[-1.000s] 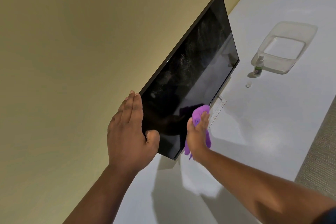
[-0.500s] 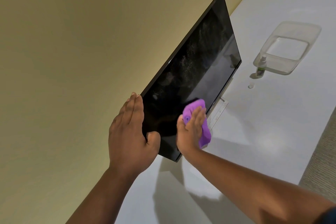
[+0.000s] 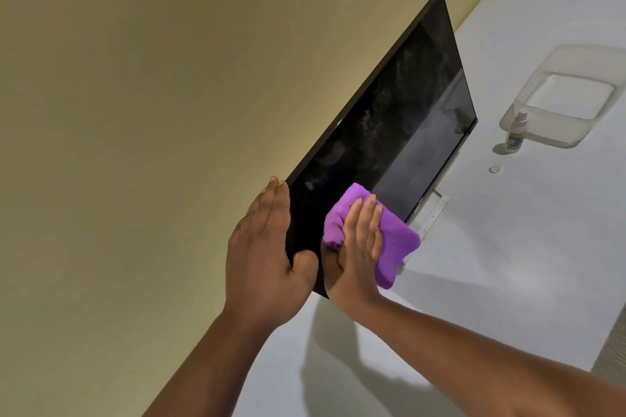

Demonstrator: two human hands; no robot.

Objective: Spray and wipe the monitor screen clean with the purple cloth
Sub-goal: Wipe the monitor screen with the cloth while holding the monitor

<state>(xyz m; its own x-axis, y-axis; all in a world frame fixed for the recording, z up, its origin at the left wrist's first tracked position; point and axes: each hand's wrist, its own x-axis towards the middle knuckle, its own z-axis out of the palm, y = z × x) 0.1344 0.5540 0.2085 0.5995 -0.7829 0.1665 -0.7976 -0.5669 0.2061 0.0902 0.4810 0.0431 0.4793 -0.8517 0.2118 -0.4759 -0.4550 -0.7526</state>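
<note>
A: Where does the wiping stand?

B: The monitor (image 3: 399, 132) stands on the white desk (image 3: 508, 264) close to the yellow wall (image 3: 169, 112), seen almost edge-on. The right hand (image 3: 355, 247) presses the purple cloth (image 3: 394, 240) flat against the near lower part of the screen, fingers straight on top of it, so that grip is open and pushing rather than pinching. The left hand (image 3: 264, 247) braces the near edge of the monitor, fingers laid straight along the back and thumb hooked over the front bezel.

A: How should the step be done well?

B: I'd judge most of the screen unwiped: pale speckles and smears of spray show across its middle and far upper area. Long, overlapping passes from the near edge toward the far one would serve, with even pressure through the flat palm and the left hand steadying the panel so it doesn't rock on its stand (image 3: 430, 213). Pressing hard on a thin panel could tip it toward the wall.

A: Anything around that matters?

B: A small spray bottle (image 3: 516, 132) stands upright on the desk, just beside a clear plastic container (image 3: 576, 101), both well apart from the monitor. A tiny clear cap (image 3: 495, 168) lies near the bottle. None of it blocks the cloth's path; the wall close behind limits room for the bracing hand.
</note>
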